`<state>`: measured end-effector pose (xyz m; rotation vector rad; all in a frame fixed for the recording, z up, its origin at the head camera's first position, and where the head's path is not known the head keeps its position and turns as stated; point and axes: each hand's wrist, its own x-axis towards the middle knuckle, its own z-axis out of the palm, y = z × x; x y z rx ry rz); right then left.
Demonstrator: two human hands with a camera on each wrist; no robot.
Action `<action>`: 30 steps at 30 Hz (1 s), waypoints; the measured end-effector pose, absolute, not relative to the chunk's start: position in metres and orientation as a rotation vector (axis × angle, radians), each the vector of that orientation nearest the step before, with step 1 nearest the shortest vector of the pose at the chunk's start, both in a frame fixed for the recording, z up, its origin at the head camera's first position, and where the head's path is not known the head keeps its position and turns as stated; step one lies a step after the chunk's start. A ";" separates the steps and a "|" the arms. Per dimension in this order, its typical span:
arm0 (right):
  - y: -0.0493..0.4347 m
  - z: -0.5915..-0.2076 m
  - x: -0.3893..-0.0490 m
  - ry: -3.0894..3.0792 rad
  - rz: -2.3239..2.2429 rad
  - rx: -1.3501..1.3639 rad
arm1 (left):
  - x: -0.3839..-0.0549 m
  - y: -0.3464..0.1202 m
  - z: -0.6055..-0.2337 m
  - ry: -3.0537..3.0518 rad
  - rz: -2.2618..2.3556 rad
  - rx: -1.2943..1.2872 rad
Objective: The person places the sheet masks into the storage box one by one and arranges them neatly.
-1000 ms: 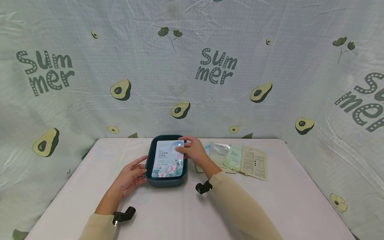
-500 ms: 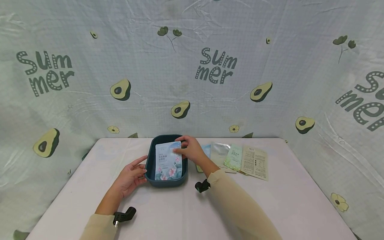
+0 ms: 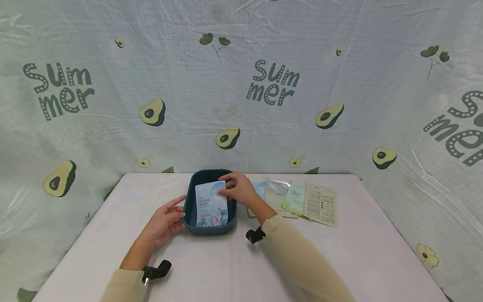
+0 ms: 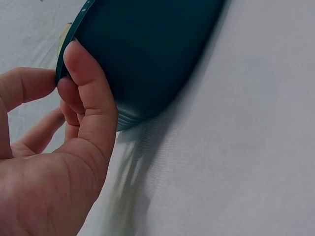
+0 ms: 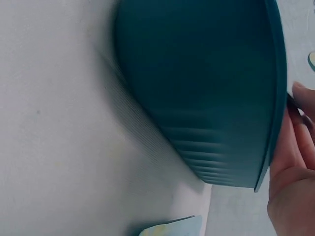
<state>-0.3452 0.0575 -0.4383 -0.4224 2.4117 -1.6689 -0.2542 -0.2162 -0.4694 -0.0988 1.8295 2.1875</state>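
A light blue sachet [image 3: 210, 206] printed with pink lotus flowers slopes inside a dark teal plastic basin [image 3: 209, 231]. My right hand [image 3: 240, 191] pinches the sachet near its upper right corner, thumb on the front face. That hand reaches in over the basin's right rim; in the right wrist view the basin wall [image 5: 206, 88] hides most of the sachet. At the basin's left side, my left hand [image 3: 164, 222] holds the rim. The left wrist view shows its fingers [image 4: 91, 73] on both sides of the rim, against the teal wall [image 4: 147, 54].
Right of the basin, several flat packets lie overlapping: a blue one [image 3: 260, 188] partly behind my right hand, a silvery one [image 3: 274, 193], a green one [image 3: 294, 199] and a beige printed one [image 3: 320, 205]. A patterned curtain [image 3: 181, 84] rises behind the white table [image 3: 211, 268].
The sachet has gone lower into the basin and tilted, with the right hand following slightly down. The left hand stays at the rim.
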 end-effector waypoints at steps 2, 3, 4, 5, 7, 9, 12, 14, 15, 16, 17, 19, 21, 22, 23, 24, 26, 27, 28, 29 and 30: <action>0.058 -0.437 -0.344 2.406 -1.647 -0.436 | -0.254 -0.216 -0.469 1.835 2.185 -0.100; 0.059 -0.436 -0.344 2.404 -1.634 -0.446 | -0.254 -0.216 -0.469 1.837 2.183 -0.101; 0.060 -0.435 -0.344 2.402 -1.623 -0.457 | -0.254 -0.216 -0.469 1.840 2.182 -0.101; 0.060 -0.434 -0.344 2.401 -1.614 -0.471 | -0.254 -0.216 -0.469 1.842 2.180 -0.101; 0.061 -0.432 -0.343 2.406 -1.595 -0.493 | -0.254 -0.216 -0.469 1.844 2.179 -0.099; 0.062 -0.430 -0.342 2.424 -1.584 -0.500 | -0.254 -0.216 -0.470 1.842 2.180 -0.096; 0.062 -0.428 -0.342 2.452 -1.583 -0.469 | -0.254 -0.217 -0.470 1.836 2.184 -0.091; 0.063 -0.427 -0.341 2.458 -1.595 -0.433 | -0.254 -0.217 -0.471 1.832 2.186 -0.088; 0.063 -0.426 -0.341 2.459 -1.600 -0.413 | -0.254 -0.217 -0.471 1.831 2.186 -0.087; 0.063 -0.426 -0.340 2.458 -1.607 -0.400 | -0.254 -0.217 -0.471 1.830 2.187 -0.087; 0.063 -0.426 -0.340 2.460 -1.608 -0.387 | -0.254 -0.217 -0.471 1.829 2.188 -0.087; 0.063 -0.425 -0.340 2.459 -1.611 -0.368 | -0.254 -0.217 -0.471 1.828 2.188 -0.088; 0.063 -0.425 -0.340 2.463 -1.604 -0.362 | -0.254 -0.217 -0.471 1.825 2.190 -0.087; 0.063 -0.425 -0.341 2.470 -1.593 -0.361 | -0.254 -0.217 -0.471 1.824 2.192 -0.087; 0.063 -0.425 -0.341 2.477 -1.582 -0.361 | -0.254 -0.217 -0.471 1.824 2.193 -0.085; 0.063 -0.425 -0.341 2.488 -1.565 -0.363 | -0.254 -0.217 -0.471 1.824 2.194 -0.084; 0.062 -0.425 -0.341 2.508 -1.530 -0.367 | -0.254 -0.217 -0.471 1.825 2.194 -0.080; 0.062 -0.424 -0.341 2.520 -1.509 -0.369 | -0.254 -0.217 -0.471 1.826 2.195 -0.078; 0.062 -0.424 -0.341 2.527 -1.495 -0.369 | -0.254 -0.217 -0.471 1.827 2.195 -0.077; 0.061 -0.423 -0.341 2.530 -1.482 -0.367 | -0.254 -0.217 -0.472 1.826 2.195 -0.077; 0.061 -0.422 -0.341 2.533 -1.471 -0.362 | -0.254 -0.217 -0.472 1.825 2.196 -0.076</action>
